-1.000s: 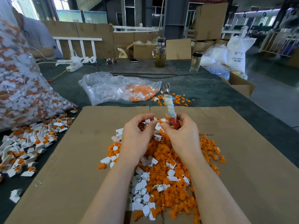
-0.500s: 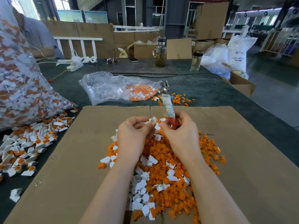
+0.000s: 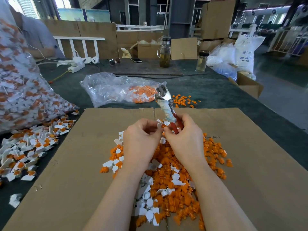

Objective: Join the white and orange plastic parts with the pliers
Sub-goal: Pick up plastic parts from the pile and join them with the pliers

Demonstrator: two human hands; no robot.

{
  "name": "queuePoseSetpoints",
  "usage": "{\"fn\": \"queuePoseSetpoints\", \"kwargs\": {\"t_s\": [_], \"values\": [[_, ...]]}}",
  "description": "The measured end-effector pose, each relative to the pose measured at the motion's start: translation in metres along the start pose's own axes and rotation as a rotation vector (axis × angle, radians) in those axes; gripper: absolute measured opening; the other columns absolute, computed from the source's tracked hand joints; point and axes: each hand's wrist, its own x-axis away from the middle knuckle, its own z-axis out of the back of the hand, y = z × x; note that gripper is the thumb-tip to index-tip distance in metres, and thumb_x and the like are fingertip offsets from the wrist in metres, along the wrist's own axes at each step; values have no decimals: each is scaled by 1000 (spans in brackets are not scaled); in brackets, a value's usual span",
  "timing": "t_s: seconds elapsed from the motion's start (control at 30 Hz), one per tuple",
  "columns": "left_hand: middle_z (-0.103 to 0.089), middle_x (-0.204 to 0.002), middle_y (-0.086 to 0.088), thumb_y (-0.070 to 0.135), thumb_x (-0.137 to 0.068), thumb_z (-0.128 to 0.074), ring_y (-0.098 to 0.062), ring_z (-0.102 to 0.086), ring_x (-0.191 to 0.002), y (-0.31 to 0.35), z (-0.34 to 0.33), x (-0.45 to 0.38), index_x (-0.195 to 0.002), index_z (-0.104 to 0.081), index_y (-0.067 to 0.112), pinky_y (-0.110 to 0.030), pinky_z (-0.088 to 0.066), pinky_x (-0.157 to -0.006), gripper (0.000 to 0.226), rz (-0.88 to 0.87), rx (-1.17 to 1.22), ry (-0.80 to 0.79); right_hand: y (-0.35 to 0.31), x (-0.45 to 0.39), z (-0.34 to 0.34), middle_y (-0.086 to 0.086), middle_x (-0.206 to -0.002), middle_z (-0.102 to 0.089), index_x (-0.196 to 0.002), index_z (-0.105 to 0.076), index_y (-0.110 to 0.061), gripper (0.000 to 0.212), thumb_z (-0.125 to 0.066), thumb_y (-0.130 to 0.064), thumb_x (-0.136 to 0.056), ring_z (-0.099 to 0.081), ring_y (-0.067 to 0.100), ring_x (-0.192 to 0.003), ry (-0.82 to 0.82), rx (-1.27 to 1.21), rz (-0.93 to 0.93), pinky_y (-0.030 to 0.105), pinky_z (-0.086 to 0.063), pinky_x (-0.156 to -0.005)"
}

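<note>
Between both hands' grips (image 3: 164,129), white part (image 3: 159,125) meets orange part (image 3: 163,126).

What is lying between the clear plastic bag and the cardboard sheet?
In the head view, bare dark table cover separates the clear plastic bag from the cardboard sheet.

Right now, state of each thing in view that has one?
left hand: pinching a white part
right hand: gripping the pliers, fingertips on an orange part
pliers: held upright, head up, nothing in it
loose pile: white and orange parts, unjoined, on cardboard
joined pieces: heaped at left
clear bag: lying flat, partly filled
tea jug: lidded, upright
</note>
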Motion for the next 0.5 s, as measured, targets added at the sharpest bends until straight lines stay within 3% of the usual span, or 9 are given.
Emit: {"fn": "queuePoseSetpoints", "kwargs": {"t_s": [0.27, 0.37, 0.5], "values": [[-69, -68, 23, 22, -80, -80, 10, -64, -69, 1, 0, 1, -81, -77, 29, -4, -47, -61, 7, -66, -25, -49, 0, -1, 2, -22, -80, -58, -114, -61, -22, 36, -73, -22, -80, -61, 2, -79, 12, -5, -3, 12, -45, -65], [-69, -66, 24, 21, -79, -80, 9, -65, -68, 0, 1, 1, -79, -77, 31, -4, -46, -60, 10, -64, -3, -63, 0, -1, 3, -16, -89, -63, -115, -61, -21, 36, -74, -22, -81, -62, 5, -84, 1, -11, 0, 19, -49, -70], [-72, -70, 20, 24, -81, -80, 3, -67, -66, -2, 1, -1, -79, -77, 29, -10, -50, -59, 6, -4, 80, -61, 1, -2, 6, -20, -84, -61, -111, -60, -25, 28, -71, -25, -85, -60, -5, -77, -54, -51, -14, 9, -42, -62]]}}
